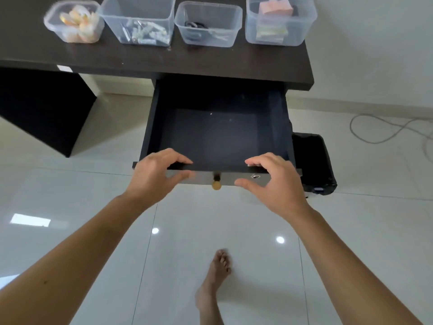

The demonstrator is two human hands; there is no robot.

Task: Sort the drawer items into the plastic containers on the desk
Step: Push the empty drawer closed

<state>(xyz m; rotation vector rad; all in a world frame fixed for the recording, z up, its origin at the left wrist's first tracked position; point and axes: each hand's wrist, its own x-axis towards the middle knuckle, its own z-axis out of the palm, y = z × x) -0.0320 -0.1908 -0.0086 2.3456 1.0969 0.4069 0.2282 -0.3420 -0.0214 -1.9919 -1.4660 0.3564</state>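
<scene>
The dark drawer point(218, 137) under the desk stands pulled out, and its floor shows nothing but a few specks. My left hand point(154, 174) lies at the left of the drawer front point(236, 178), fingertips on its top edge and thumb spread in front of the face. My right hand point(271, 179) mirrors it on the right side. Neither hand holds an item. A brass knob point(216, 184) hangs between them. Along the desk point(164, 59) stand several clear plastic containers: one with orange-yellow pieces point(73, 22), one with small white parts point(138, 19), one with dark rings point(208, 24), one with pink notes point(280, 19).
A keyhole point(255, 176) sits in the drawer front near my right hand. A black bag-lined bin point(314, 163) stands right of the drawer. A grey cable point(384, 130) trails over the glossy white floor. My bare foot point(215, 282) is below. A dark desk panel point(42, 109) is at left.
</scene>
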